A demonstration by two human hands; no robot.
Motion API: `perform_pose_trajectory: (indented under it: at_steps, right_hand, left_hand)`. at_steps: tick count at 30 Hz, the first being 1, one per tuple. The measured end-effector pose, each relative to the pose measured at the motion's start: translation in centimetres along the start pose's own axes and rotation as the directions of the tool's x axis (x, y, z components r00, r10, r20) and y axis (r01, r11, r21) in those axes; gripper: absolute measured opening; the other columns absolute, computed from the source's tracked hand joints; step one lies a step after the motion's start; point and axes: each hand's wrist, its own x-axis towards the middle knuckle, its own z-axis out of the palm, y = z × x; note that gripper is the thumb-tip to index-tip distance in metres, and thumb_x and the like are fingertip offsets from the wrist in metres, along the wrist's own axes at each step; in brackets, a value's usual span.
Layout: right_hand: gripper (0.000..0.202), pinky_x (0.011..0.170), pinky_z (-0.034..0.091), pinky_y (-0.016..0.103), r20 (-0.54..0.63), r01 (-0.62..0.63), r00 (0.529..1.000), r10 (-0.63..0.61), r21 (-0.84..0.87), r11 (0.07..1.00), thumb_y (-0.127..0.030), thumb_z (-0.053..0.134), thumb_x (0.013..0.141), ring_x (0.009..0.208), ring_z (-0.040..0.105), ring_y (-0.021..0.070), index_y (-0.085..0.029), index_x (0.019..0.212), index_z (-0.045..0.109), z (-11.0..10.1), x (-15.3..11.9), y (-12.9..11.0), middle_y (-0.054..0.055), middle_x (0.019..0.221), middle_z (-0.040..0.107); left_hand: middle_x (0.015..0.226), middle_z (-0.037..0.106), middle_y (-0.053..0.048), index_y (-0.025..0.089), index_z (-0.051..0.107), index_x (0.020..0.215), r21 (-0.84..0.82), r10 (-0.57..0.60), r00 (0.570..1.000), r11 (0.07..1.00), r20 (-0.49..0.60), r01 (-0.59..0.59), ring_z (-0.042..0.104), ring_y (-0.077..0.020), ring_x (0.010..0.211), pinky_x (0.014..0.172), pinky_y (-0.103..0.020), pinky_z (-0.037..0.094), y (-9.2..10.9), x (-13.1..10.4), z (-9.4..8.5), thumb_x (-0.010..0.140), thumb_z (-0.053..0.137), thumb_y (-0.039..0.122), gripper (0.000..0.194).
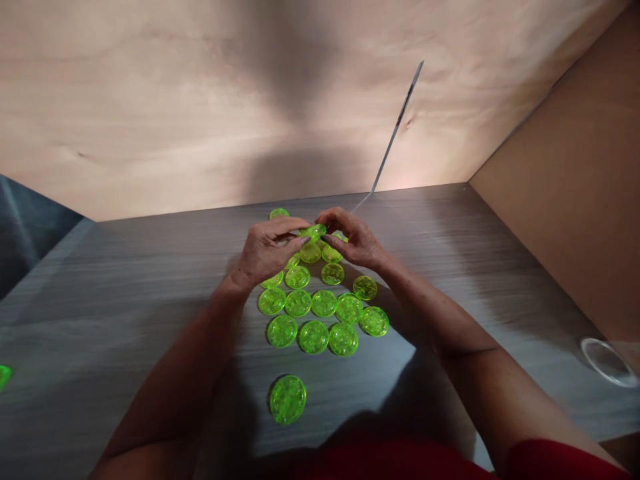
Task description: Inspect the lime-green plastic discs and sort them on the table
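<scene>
While pinching a shiny, see-through, yellow-green disc (313, 233) with nearly closed left fingers (293, 225) and right fingers (336, 244) at opposite edges, holding it tilted just over the far part of similar round, patterned discs (324, 303) on the grey worktop (430, 230).

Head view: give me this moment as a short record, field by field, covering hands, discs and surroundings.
Left hand: holding a green disc between thumb and fingers
Right hand: fingertips at the same disc; contact unclear
Other discs: translucent green, spread in loose rows on the grey table
Set apart: one disc, nearest the person
Left edge: a green piece, cut off by the frame
Right side: a clear round rim
Back: a wooden panel
</scene>
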Motion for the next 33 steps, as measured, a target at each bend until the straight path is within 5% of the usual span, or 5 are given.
perform_pose_trajectory:
  at_steps: [6, 16, 33]
  right_hand:
    - [0.025, 0.087, 0.062, 0.034, -0.009, 0.047, 0.999, -0.048, -0.092, 0.995, -0.044, 0.065, 0.116, 0.092, 0.067, 0.0163, -0.022, 0.128, 0.067, -0.1, 0.0, -0.3, 0.007, 0.114, 0.075]
    - [0.023, 0.086, 0.065, 0.034, 0.004, 0.119, 0.993, -0.12, -0.148, 0.982, -0.04, 0.063, 0.118, 0.095, 0.071, 0.0169, -0.023, 0.132, 0.068, 0.1, -0.3, 0.1, 0.009, 0.122, 0.078]
    - [0.023, 0.089, 0.067, 0.036, 0.02, 0.178, 0.984, -0.177, -0.122, 0.977, -0.039, 0.061, 0.118, 0.112, 0.073, 0.0214, -0.024, 0.134, 0.069, 0.6, -0.1, -0.1, 0.011, 0.127, 0.076]
  left_hand:
    - [0.103, 0.092, -0.009, 0.025, 0.093, 0.098, -0.103, -0.11, 0.994, 0.989, 0.016, 0.111, 0.088, -0.0246, 0.095, 0.08, -0.034, 0.075, 0.1, 0.1, -0.3, 0.099, 0.088, 0.049, 0.024]
    - [0.096, 0.092, -0.005, 0.024, 0.093, 0.095, -0.055, -0.215, 0.977, 0.975, -0.005, 0.215, 0.086, -0.0198, 0.08, 0.069, -0.026, 0.071, 0.8, -0.1, -0.2, 0.091, 0.086, 0.032, 0.011]
    - [0.098, 0.091, -0.006, 0.025, 0.091, 0.096, 0.122, 0.033, 0.999, 0.992, 0.032, -0.037, 0.084, -0.0208, 0.087, 0.075, -0.029, 0.067, 2.1, 0.4, -0.5, 0.096, 0.073, 0.025, 0.018]
